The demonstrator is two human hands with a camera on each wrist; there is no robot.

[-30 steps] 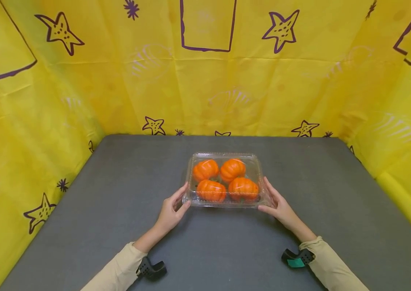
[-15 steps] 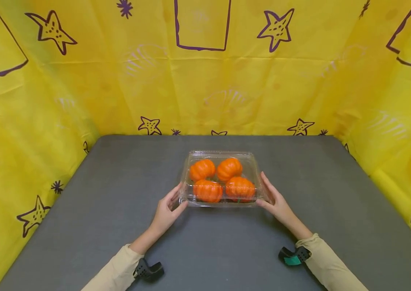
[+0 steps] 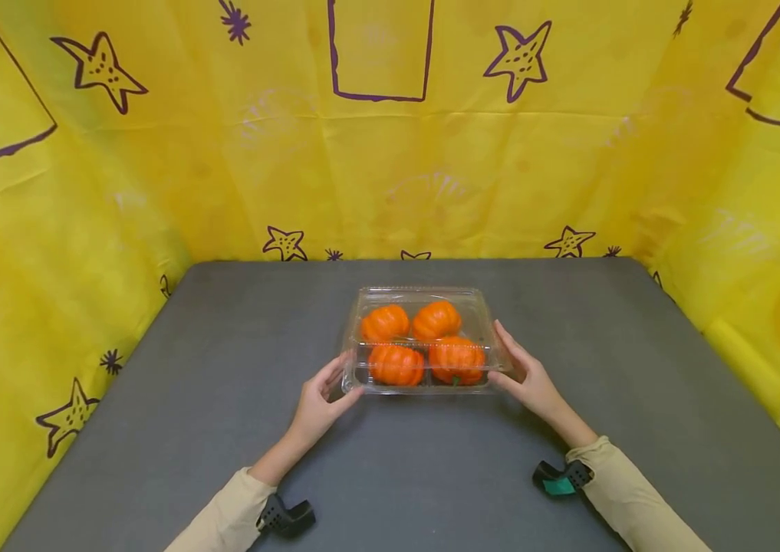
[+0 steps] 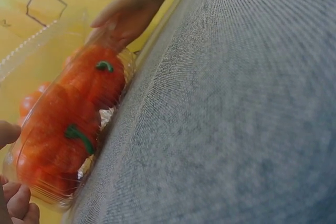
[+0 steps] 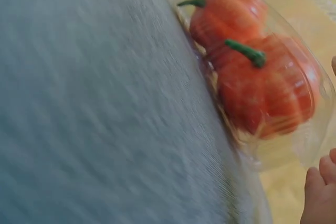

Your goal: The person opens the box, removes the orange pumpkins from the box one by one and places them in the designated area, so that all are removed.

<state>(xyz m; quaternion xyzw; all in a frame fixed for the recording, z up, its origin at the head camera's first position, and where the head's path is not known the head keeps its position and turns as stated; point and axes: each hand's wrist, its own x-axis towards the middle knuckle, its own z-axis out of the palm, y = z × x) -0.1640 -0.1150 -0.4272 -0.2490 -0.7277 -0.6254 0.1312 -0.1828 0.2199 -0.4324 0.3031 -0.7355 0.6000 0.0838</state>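
A clear plastic clamshell container (image 3: 424,293) stands on the grey table, with several small orange ribbed pumpkins (image 3: 456,360) inside. Green stems show in both wrist views, as on this front pumpkin (image 5: 273,85). My left hand (image 3: 317,406) holds the container's left side, thumb near the front corner and fingers along the side. At the right side my right hand (image 3: 534,387) grips in the same way, its thumb by the front edge. The lid's front edge (image 3: 431,345) stands raised above the base's front rim. Parts of both hands' fingers are hidden in the head view.
The grey table (image 3: 390,475) lies around the container. Yellow cloth (image 3: 390,169) printed with starfish surrounds it at the back and sides. Black wrist mounts (image 3: 286,517) sit on both sleeves.
The lid's front edge has risen from the base's front rim, showing more of the front pumpkins. Both hands stay at the container's sides, and the head view has shifted slightly.
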